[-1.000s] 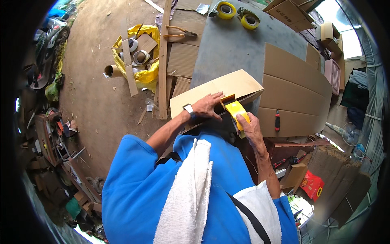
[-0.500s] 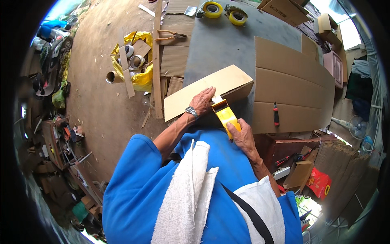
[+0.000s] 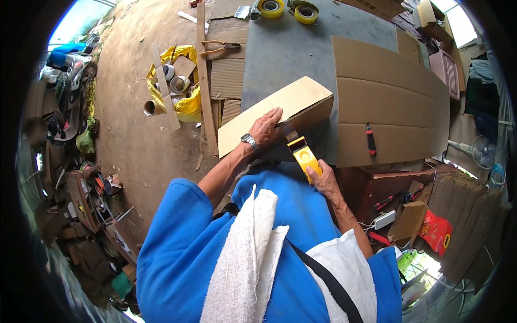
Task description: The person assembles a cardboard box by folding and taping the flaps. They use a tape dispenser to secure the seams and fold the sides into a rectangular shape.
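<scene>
Two hands busy: left hand (image 3: 265, 128) flat, fingers spread, on cardboard box (image 3: 280, 112) at worktop (image 3: 285, 51) edge; right hand (image 3: 323, 180) fingers clamped on yellow tape dispenser (image 3: 303, 154), just right of the left, touching box's near end.

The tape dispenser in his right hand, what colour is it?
Yellow. The tape dispenser shows best in the head view.

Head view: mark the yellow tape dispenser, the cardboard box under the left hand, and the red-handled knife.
yellow tape dispenser (image 3: 305, 156), head view, on its yellow body.
cardboard box (image 3: 293, 99), head view, on its top face.
red-handled knife (image 3: 371, 140), head view, middle of the handle, on the flat cardboard sheet (image 3: 388, 102).
</scene>
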A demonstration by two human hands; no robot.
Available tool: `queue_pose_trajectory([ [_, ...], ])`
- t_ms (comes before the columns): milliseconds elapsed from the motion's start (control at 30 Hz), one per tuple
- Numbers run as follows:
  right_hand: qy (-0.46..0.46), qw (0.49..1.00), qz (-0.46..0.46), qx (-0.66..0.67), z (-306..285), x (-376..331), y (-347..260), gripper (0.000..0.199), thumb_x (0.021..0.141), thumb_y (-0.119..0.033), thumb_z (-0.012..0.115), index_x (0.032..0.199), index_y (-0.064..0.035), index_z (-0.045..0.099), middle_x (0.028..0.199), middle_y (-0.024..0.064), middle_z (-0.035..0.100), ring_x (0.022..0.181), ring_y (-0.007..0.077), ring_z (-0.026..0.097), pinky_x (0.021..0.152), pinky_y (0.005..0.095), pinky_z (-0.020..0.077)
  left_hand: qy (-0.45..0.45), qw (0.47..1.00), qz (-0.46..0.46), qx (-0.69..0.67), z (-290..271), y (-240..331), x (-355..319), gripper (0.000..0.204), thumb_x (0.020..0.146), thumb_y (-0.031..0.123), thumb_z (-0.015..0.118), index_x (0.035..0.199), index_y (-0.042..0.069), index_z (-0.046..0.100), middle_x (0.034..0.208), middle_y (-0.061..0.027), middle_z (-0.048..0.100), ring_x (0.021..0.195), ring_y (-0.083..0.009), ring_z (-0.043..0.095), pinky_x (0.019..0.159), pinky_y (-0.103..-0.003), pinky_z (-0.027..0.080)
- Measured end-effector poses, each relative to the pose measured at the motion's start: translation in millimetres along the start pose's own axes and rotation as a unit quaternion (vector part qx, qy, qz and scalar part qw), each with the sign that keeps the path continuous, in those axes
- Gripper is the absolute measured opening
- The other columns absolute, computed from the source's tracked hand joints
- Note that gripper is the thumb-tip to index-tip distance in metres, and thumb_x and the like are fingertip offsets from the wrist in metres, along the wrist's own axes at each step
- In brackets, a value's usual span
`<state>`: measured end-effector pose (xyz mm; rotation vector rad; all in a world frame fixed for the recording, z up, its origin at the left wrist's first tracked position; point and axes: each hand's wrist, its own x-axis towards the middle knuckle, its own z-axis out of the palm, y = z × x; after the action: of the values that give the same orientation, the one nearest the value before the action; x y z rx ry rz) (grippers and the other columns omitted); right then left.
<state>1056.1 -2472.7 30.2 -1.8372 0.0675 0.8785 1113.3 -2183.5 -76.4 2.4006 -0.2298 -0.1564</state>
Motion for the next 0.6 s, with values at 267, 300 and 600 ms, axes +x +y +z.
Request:
queue_pose_trajectory([
  [267,0.035,0.996,-0.061,-0.060,13,43,16,0.057,0.089,-0.057,0.066,0.091,-0.0002,0.058,0.073,0.0114,0.064,0.062,0.0185,0.064,0.057,0.0328,0.0517,-0.088,0.993,0.078,-0.008,-2,-29,7,0.069,0.091,0.028,0.066,0.144,-0.007,0.038,0.149,-0.0331,0.038,0.143,-0.0422,0.034,0.120,-0.042,0.029],
  [300,0.042,0.995,-0.059,-0.070,15,46,15,0.056,0.089,-0.055,0.066,0.090,0.0005,0.058,0.074,0.0139,0.065,0.064,0.0221,0.066,0.059,0.0352,0.0522,-0.102,0.992,0.079,-0.004,-7,-26,9,0.071,0.090,0.028,0.067,0.144,-0.008,0.037,0.149,-0.0340,0.038,0.143,-0.0428,0.034,0.120,-0.042,0.029],
  [600,0.016,0.933,0.056,-0.355,75,93,-4,0.052,0.087,-0.047,0.063,0.087,0.0038,0.070,0.093,0.0309,0.068,0.093,0.0491,0.065,0.081,0.0528,0.0525,-0.023,0.995,-0.023,0.096,15,7,9,0.062,0.086,0.019,0.063,0.134,-0.015,0.042,0.138,-0.0356,0.048,0.129,-0.0448,0.049,0.111,-0.044,0.039],
])
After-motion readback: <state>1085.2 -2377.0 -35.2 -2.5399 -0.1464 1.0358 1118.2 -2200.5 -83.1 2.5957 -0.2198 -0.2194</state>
